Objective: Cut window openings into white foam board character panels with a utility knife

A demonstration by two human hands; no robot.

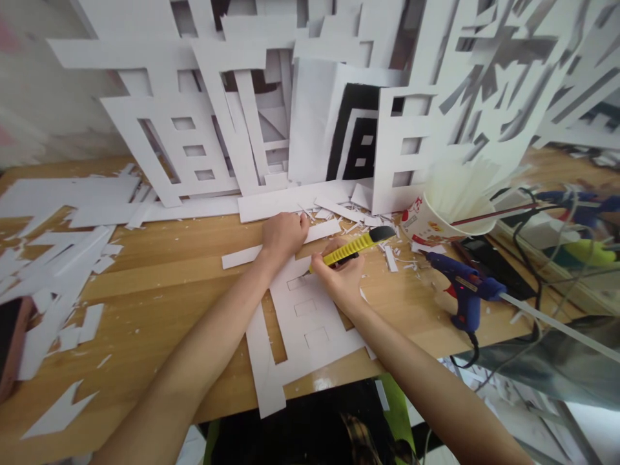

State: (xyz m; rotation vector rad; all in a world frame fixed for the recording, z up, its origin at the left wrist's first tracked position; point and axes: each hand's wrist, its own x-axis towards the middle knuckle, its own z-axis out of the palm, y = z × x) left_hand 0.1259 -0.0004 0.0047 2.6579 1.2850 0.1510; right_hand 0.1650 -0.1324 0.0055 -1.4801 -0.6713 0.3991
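In my right hand (343, 274) is a yellow utility knife (353, 248) with a black end, its blade tip down on a white foam-board cutout (303, 352). Several small rectangles are marked on this board, and the tip touches by the uppermost one. Closed into a fist, my left hand (285, 232) presses on the board's far end, next to a narrow white strip (242, 257). I cannot make out anything inside its fingers. The board's near end reaches over the table's front edge.
White board scraps (87, 258) cover the table's left side, beside a phone (12, 342). Large cut-out white panels (194, 129) stand at the back. To the right are a paper bucket (421, 219) of glue sticks and a blue glue gun (467, 290) with its cord.
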